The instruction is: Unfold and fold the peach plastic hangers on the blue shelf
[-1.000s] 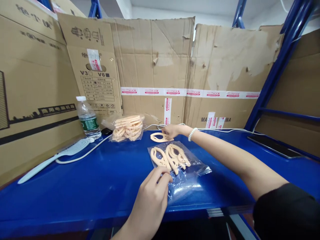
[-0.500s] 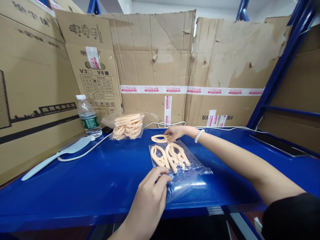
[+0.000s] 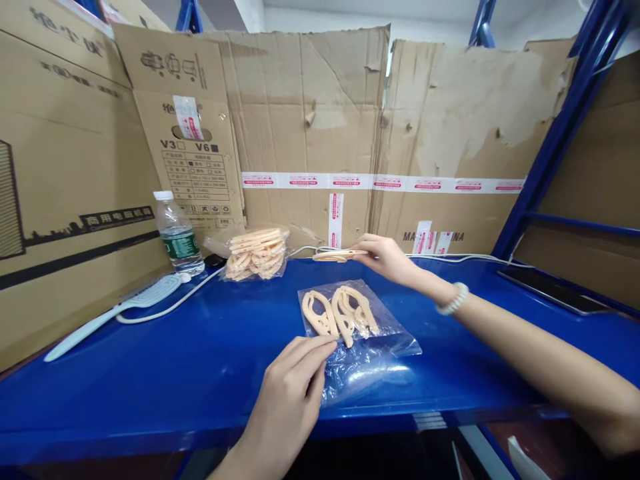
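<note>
My right hand (image 3: 387, 259) pinches one end of a beige folding hanger (image 3: 331, 255), held almost edge-on above the back of the blue table. Nearer to me lies a clear plastic bag (image 3: 395, 341) with several more beige folding hangers (image 3: 320, 313) on or inside it; which of the two I cannot tell. My left hand (image 3: 295, 380) is closed at the bag's left front edge, thumb and fingertips together on the film beside the hangers' lower ends. Part of the bag's edge is hidden behind the left fingers.
Left of centre at the back stands a bagged stack of beige hangers (image 3: 257, 255). Beside it are a water bottle (image 3: 179, 233), a pale hairbrush (image 3: 120, 310) and a white cable (image 3: 170, 308). A dark tablet-like device (image 3: 553, 290) lies at right. Cardboard sheets (image 3: 310, 133) wall the blue table (image 3: 200, 380).
My right hand has lifted the hanger up and back, away from the bag, and turned it from face-up to nearly edge-on. My left hand has shifted slightly left and down with the bag.
</note>
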A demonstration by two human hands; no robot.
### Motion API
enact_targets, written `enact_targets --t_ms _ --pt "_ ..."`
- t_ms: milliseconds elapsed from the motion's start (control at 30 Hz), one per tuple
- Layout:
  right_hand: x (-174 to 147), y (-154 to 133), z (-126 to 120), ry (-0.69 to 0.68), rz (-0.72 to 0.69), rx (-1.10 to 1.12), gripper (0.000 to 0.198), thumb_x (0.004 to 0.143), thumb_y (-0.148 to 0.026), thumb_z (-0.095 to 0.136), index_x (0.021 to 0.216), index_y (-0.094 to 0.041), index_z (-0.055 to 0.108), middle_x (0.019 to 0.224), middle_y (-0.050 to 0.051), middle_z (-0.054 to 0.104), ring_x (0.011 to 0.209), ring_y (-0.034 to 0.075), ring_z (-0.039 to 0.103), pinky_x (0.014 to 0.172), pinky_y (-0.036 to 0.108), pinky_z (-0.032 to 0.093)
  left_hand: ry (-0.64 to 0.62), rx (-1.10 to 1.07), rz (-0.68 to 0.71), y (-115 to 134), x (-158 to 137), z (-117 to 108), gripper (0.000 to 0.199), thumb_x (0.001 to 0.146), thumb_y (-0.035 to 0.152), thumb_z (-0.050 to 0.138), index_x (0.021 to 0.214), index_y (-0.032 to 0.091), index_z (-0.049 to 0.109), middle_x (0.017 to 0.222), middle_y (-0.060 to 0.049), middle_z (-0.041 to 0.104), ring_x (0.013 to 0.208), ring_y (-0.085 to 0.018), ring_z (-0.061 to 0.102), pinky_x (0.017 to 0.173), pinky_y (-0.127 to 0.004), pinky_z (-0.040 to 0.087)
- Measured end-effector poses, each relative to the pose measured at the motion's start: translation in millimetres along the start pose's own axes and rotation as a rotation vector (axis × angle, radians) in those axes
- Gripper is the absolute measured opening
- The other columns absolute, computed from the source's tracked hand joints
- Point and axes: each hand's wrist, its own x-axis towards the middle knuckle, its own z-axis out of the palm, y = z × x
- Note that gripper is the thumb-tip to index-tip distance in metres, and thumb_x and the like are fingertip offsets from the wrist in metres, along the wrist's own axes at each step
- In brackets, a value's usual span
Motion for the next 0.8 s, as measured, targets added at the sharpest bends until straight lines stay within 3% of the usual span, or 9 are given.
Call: enact_targets --t_ms 100,167,267,333,467,600,700,800 --pt "-41 -53 -43 0.231 -0.030 0.001 0.015 0.091 -0.023 0.053 0.102 -0.017 0.062 0.088 0.006 0.064 0.074 0.015 0.060 0.064 0.027 0.049 0.037 0.038 -0.004 1 1 1 0.034 0.088 0.005 0.045 0.113 0.021 0.063 0.110 -0.007 0.069 0.100 -0.021 0.065 0.086 -0.039 0.056" --pt "-70 -93 -67 0.314 -0.009 -0.066 0.010 0.089 -0.023 0.059 0.099 -0.023 0.060 0.079 0.002 0.063 0.065 0.014 0.059 0.059 0.027 0.049 0.057 0.065 -0.008 2 2 1 0.035 0.088 0.006 0.044 0.115 0.021 0.062 0.112 -0.007 0.068 0.102 -0.021 0.065 0.088 -0.040 0.056" --pt "-103 -138 -84 0.180 -0.102 -0.106 0.014 0.091 -0.019 0.052 0.100 -0.026 0.060 0.083 0.005 0.065 0.066 0.016 0.061 0.055 0.027 0.049 0.068 0.084 -0.004 3 2 1 0.036 0.088 0.008 0.044 0.118 0.020 0.060 0.114 -0.008 0.067 0.105 -0.022 0.065 0.090 -0.041 0.056" --pt "-112 -153 -77 0.131 -0.204 -0.109 0.019 0.094 -0.019 0.044 0.096 -0.026 0.062 0.077 0.006 0.062 0.059 0.015 0.057 0.048 0.027 0.043 0.071 0.084 -0.009 3 3 0 0.036 0.088 0.009 0.045 0.119 0.021 0.060 0.115 -0.009 0.067 0.106 -0.022 0.065 0.091 -0.040 0.056" --pt "-103 -149 -31 -0.007 -0.268 -0.195 0.029 0.094 -0.012 0.039 0.075 -0.020 0.060 0.062 0.003 0.051 0.051 0.013 0.044 0.046 0.027 0.037 0.077 0.074 -0.015 4 3 -1 0.036 0.089 0.010 0.046 0.120 0.021 0.060 0.116 -0.008 0.066 0.107 -0.022 0.064 0.092 -0.037 0.055" --pt "-89 -137 11 0.008 -0.308 -0.306 0.024 0.091 -0.007 0.041 0.100 -0.011 0.063 0.074 0.008 0.059 0.065 0.018 0.054 0.053 0.028 0.046 0.086 0.039 -0.030 5 3 -1 0.034 0.089 0.011 0.047 0.119 0.020 0.060 0.118 -0.008 0.065 0.109 -0.020 0.063 0.093 -0.034 0.054" --pt "-94 -133 12 -0.064 -0.237 -0.275 0.038 0.089 -0.005 0.038 0.125 -0.006 0.052 0.095 0.015 0.063 0.088 0.024 0.059 0.071 0.036 0.054 0.047 -0.003 -0.083 6 3 -6 0.031 0.090 0.014 0.048 0.117 0.021 0.061 0.119 -0.007 0.065 0.109 -0.020 0.062 0.093 -0.034 0.054" --pt "-112 -122 -12 -0.058 -0.133 -0.165 0.044 0.089 -0.003 0.036 0.130 -0.011 0.048 0.103 0.014 0.063 0.095 0.025 0.057 0.079 0.040 0.054 -0.006 -0.023 -0.155 6 3 -17 0.029 0.093 0.018 0.046 0.117 0.024 0.061 0.122 -0.005 0.063 0.113 -0.021 0.060 0.096 -0.037 0.053"
